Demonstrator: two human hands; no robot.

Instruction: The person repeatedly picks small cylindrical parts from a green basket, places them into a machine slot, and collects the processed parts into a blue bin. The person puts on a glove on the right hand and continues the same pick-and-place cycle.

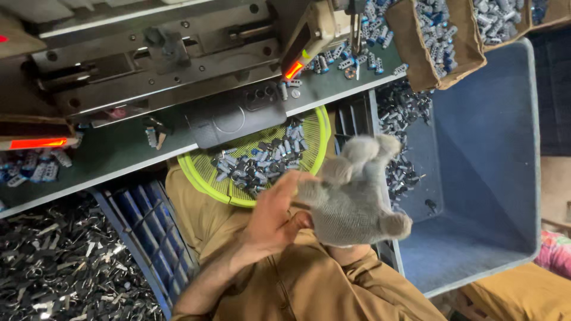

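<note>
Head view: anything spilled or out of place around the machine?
Yes. Small grey-and-blue cylindrical parts lie scattered loose on the green bench top by the machine, outside the brown cardboard boxes and the lime-green round basket.

One head-worn camera looks steeply down — close over the lap and green workbench [119,157] edge.

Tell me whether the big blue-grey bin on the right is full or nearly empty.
Nearly empty. The blue-grey bin shows bare floor and walls; small parts lie only in its far-left corner.
</note>
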